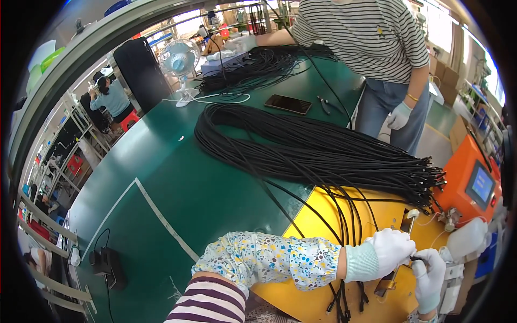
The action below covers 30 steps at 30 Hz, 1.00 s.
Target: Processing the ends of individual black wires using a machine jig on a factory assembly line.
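Note:
Both my hands wear white gloves and meet over the yellow work surface (318, 253) at the right. My left hand (389, 252) is closed, its fingertips turned toward the right hand; what they grip is hidden. Thumb and fingers of my right hand (429, 280) pinch a small black piece (417, 258) that looks like a cable end. Beneath the hands sits a small metal fixture (385, 285), partly covered by the left glove. Several black cables (344, 220) run under my left forearm, their tipped ends near the front edge. The large cable bundle (301, 140) lies just beyond.
An orange machine with a screen (468, 175) and a white bottle (467, 237) stand at the right. Across the green table (161, 210) are a phone (288, 104), pliers (326, 105), a fan (180, 62) and more cables (258, 67). A co-worker in a striped shirt (371, 37) stands opposite.

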Tool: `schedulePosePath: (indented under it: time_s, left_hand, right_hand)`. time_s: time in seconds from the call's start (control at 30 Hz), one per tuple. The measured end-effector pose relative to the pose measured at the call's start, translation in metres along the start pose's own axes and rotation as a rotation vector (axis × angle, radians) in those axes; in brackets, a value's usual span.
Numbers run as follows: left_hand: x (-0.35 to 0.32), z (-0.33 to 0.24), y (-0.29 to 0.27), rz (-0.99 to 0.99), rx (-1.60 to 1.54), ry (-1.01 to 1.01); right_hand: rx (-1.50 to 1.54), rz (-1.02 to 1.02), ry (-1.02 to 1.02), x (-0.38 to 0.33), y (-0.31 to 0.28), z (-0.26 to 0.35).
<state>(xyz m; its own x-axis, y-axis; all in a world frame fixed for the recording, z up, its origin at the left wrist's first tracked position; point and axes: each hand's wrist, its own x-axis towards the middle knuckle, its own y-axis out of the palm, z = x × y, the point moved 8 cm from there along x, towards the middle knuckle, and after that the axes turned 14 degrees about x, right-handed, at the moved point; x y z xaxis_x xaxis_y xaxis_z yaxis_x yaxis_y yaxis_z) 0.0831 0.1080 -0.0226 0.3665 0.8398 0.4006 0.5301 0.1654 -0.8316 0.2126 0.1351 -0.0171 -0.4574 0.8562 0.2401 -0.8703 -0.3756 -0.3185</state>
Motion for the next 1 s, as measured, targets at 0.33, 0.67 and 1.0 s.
schedulePosePath:
  time_s: [0.33,0.67,1.0]
  left_hand:
    - [-0.005,0.002,0.006,-0.069,-0.08,0.057]
    - [-0.001,0.019,0.006,-0.051,-0.141,-0.021]
    - [0.001,0.03,0.015,-0.055,-0.013,-0.052]
  right_hand:
    - [-0.21,0.117,-0.226,-0.001,0.013,0.019]
    - [-0.017,0.082,-0.173,0.006,0.013,-0.003]
    - [-0.401,0.019,-0.298,0.014,0.003,-0.011]
